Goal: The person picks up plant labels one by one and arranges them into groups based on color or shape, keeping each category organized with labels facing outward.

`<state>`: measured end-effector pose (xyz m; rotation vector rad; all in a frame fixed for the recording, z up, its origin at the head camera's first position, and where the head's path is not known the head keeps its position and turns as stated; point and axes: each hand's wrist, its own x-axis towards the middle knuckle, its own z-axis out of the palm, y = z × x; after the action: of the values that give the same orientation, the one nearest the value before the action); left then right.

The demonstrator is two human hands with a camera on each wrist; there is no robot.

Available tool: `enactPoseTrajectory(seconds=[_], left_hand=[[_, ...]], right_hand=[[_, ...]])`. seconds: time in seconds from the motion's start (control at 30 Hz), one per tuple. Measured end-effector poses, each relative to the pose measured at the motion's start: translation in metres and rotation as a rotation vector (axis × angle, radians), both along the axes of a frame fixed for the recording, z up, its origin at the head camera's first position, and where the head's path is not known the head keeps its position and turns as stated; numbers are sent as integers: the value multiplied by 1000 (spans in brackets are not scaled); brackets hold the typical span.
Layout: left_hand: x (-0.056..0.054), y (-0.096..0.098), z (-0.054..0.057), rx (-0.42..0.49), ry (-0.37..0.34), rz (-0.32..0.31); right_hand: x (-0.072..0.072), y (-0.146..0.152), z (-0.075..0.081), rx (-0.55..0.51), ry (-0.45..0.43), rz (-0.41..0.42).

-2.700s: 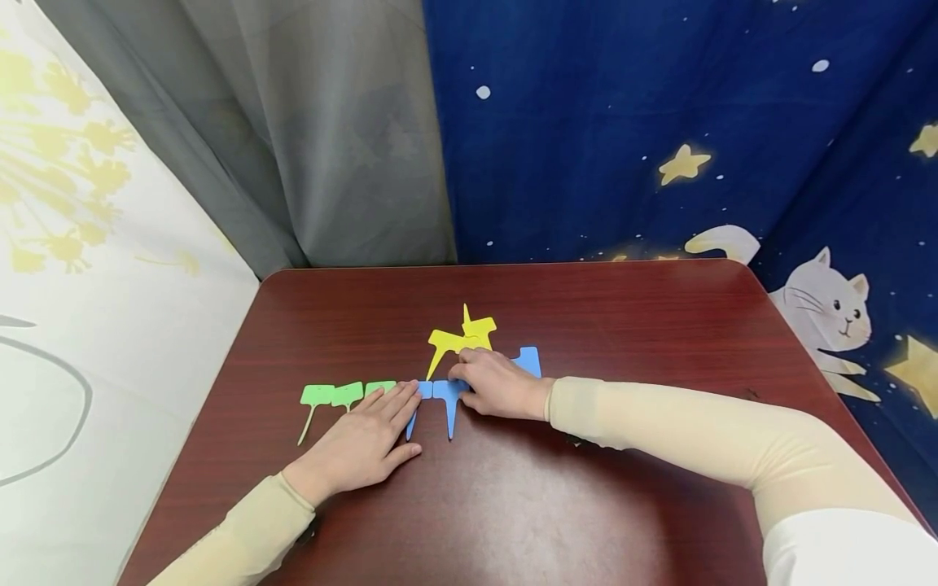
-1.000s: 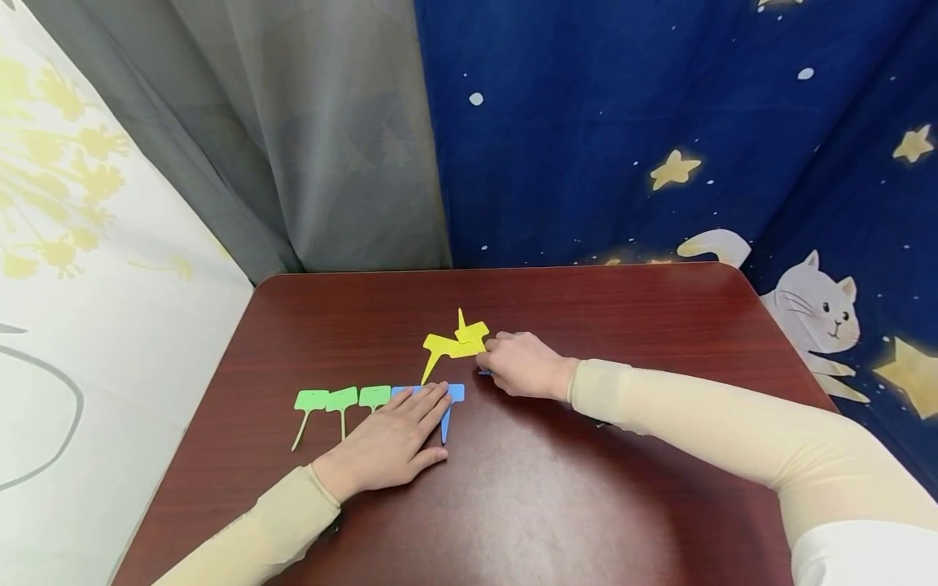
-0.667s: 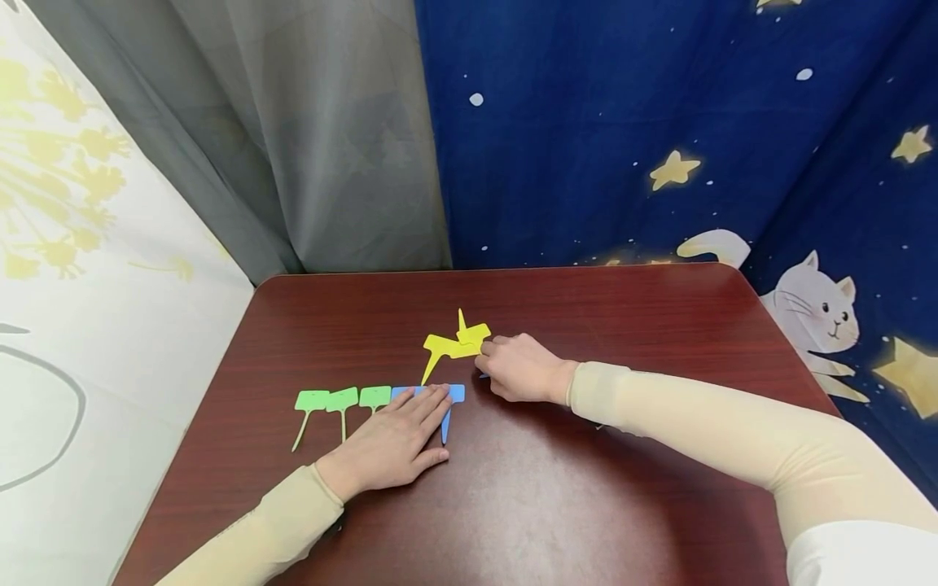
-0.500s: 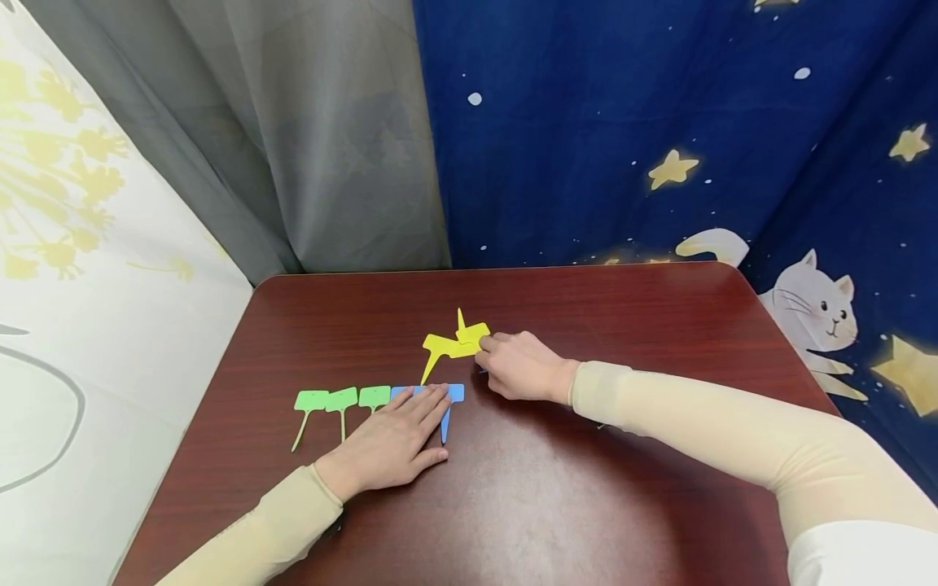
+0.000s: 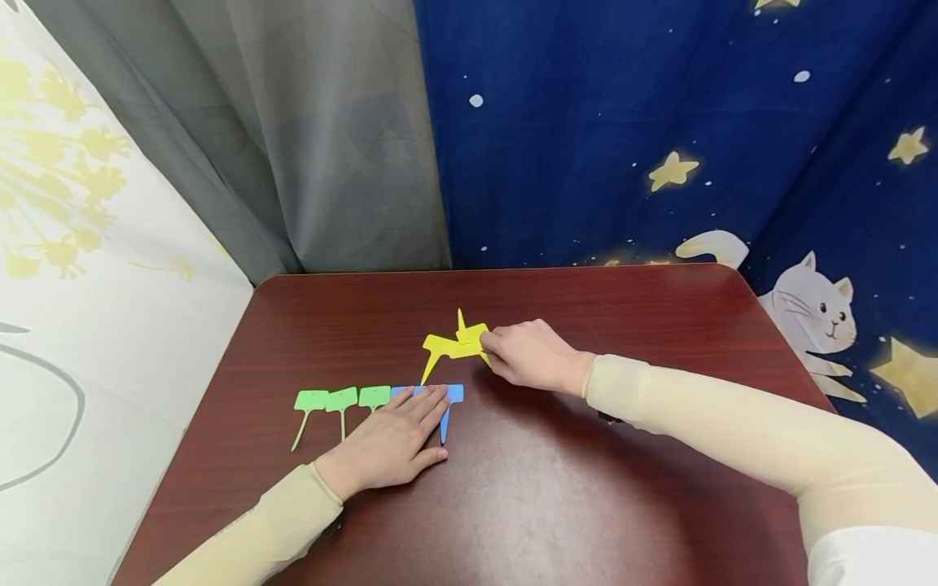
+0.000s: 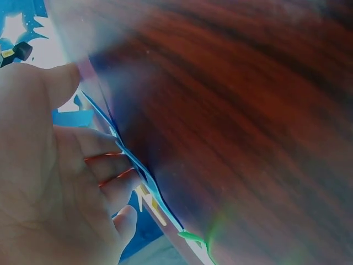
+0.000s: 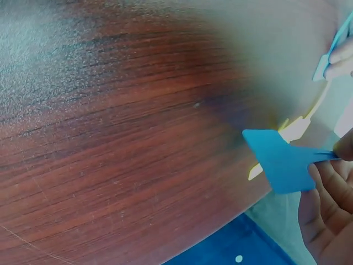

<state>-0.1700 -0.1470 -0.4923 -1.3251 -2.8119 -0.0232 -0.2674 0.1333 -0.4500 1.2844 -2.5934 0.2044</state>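
Observation:
My left hand lies flat over the blue T-shaped plant labels, its fingers straight. One blue label shows at the right of the fingertips, its spike pointing toward me. Above the table, my right hand pinches another blue plant label by its narrow stem; the right wrist view shows its wide head, while the hand hides it in the head view. Yellow plant labels lie overlapped just left of the right fingers. Green plant labels continue the row to the left.
A dark red-brown table with rounded far corners carries everything. Behind it hang a grey curtain and a blue curtain with stars and a cat. A white patterned cloth is at the left.
My left hand has slid right along the row onto the blue labels. The right hand has moved right, gripped a blue label and just now risen slightly, uncovering more of a yellow spike.

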Motion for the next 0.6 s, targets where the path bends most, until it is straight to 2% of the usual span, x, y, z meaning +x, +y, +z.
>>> enactPoseTrajectory(seconds=[0.33, 0.6], left_hand=[[-1, 0, 2, -6, -1, -2], [-1, 0, 3, -9, -18, 3]], right_hand=[[3, -1, 9, -160, -159, -23], [11, -5, 3, -219, -214, -16]])
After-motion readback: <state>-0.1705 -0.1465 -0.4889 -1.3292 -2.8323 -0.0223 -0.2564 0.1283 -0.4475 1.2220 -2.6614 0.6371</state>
